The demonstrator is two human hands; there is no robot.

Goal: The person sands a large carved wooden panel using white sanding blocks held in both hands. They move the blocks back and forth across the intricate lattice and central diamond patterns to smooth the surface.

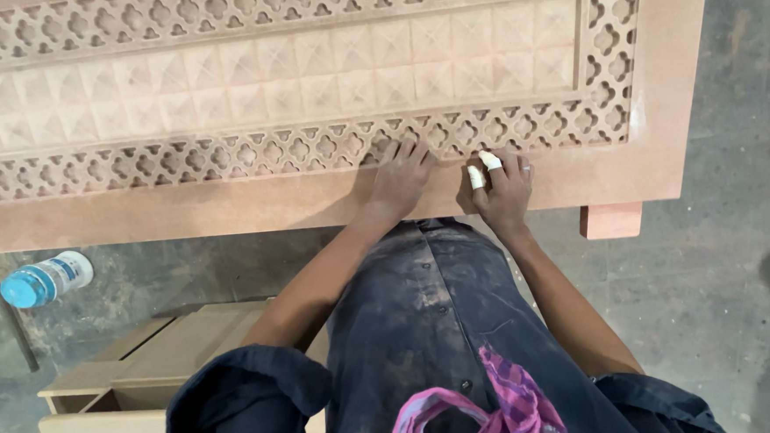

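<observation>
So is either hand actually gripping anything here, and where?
Nothing is gripped. The left hand and right hand both press fingertips flat on the carved wooden panel, at its lower fretwork border.

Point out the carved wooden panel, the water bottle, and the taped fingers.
carved wooden panel [228, 204]: head view, plain lower border.
water bottle [48, 280]: head view, clear body lying on the floor.
taped fingers [476, 177]: head view, white tape on a right-hand finger.

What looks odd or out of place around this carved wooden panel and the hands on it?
Two things stand out. A clear plastic water bottle with a blue cap lies on its side on the grey concrete floor, under the carved reddish wooden panel. Two fingers of the right hand wear white wraps. The left hand is bare.
</observation>
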